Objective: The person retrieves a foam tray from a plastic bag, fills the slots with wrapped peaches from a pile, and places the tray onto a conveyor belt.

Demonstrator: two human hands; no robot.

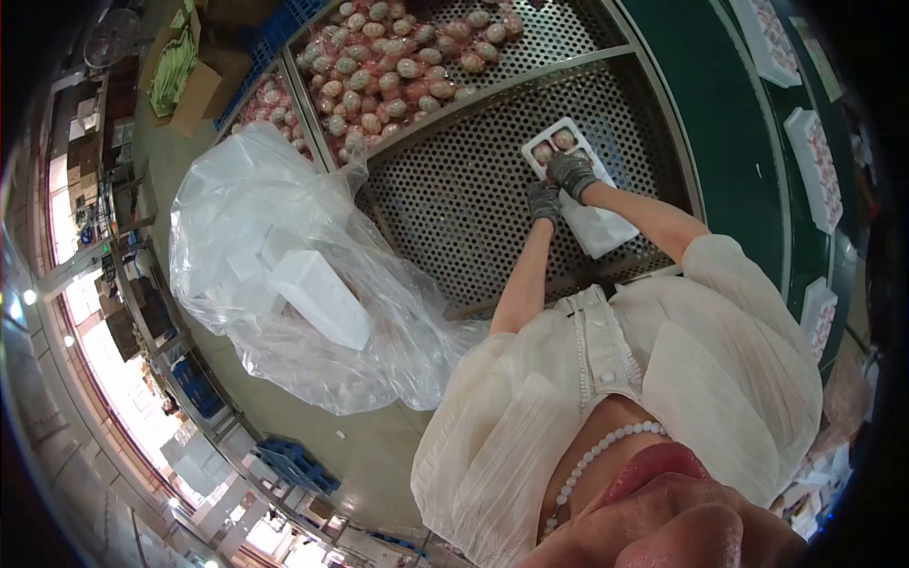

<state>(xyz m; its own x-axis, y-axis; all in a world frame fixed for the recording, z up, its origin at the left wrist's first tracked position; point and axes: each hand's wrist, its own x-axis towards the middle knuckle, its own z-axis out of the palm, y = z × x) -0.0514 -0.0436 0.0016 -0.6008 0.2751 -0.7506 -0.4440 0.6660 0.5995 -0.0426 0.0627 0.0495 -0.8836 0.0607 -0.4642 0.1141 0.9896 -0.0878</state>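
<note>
White tray (603, 229), 1, right of centre; at least 2 round pieces (543, 153) showing.
Left hand (543, 204) and right hand (572, 175) at it, grip unclear; 3 filled trays (814, 170), right edge.

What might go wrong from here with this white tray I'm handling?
The left hand and right hand cover part of the white foam tray, so a badly seated wrapped round item could go unnoticed.

The loose sleeve looks close to the green conveyor and might brush it on a reach.

The clear plastic bag seems to overlap the perforated metal surface; an elbow could perhaps snag it.
</note>
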